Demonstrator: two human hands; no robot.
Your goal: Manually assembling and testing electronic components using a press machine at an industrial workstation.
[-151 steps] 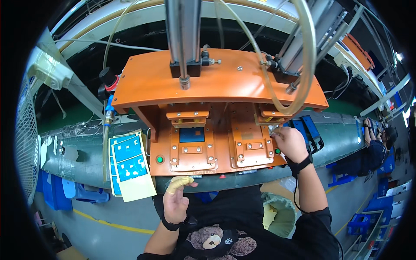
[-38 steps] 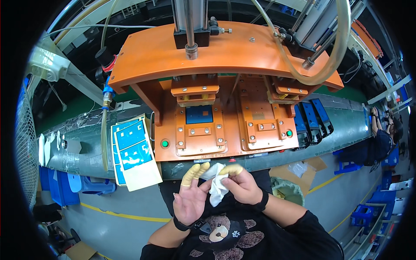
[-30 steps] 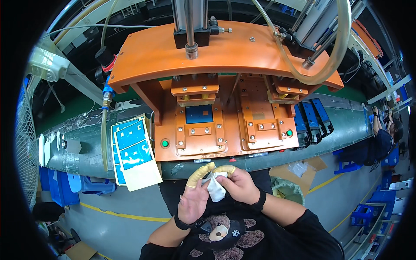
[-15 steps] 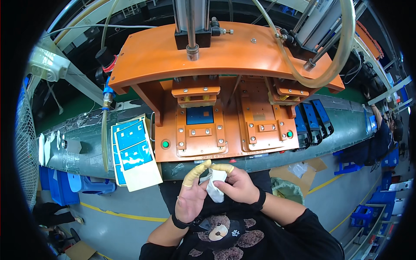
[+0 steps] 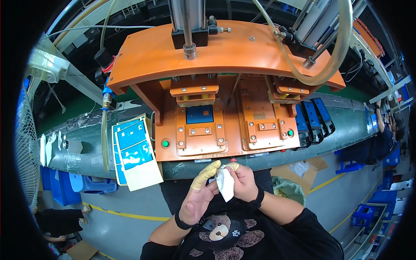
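My two hands meet in front of the orange press, above my lap. In my right hand (image 5: 246,185) a white cloth (image 5: 225,183) is pinched, hanging down between the hands. My left hand (image 5: 198,195) has yellow finger covers; its fingers curl in against the cloth's upper end. Something small and dark shows between the left fingers, but I cannot make it out. Ahead stands the orange two-station press (image 5: 242,56). A blue plate (image 5: 199,114) lies in its left fixture (image 5: 201,143).
Blue-printed sheets (image 5: 138,149) overlap the bench edge at left. Black-and-blue parts (image 5: 313,119) stand at right. Green buttons (image 5: 165,144) flank the press base. A lined bin (image 5: 289,190) and cardboard (image 5: 305,173) sit below right. People (image 5: 385,134) are at both sides.
The hands have shifted slightly right. The cloth has turned and now hangs more openly, with its point lower right. The right fingers have closed further around its top.
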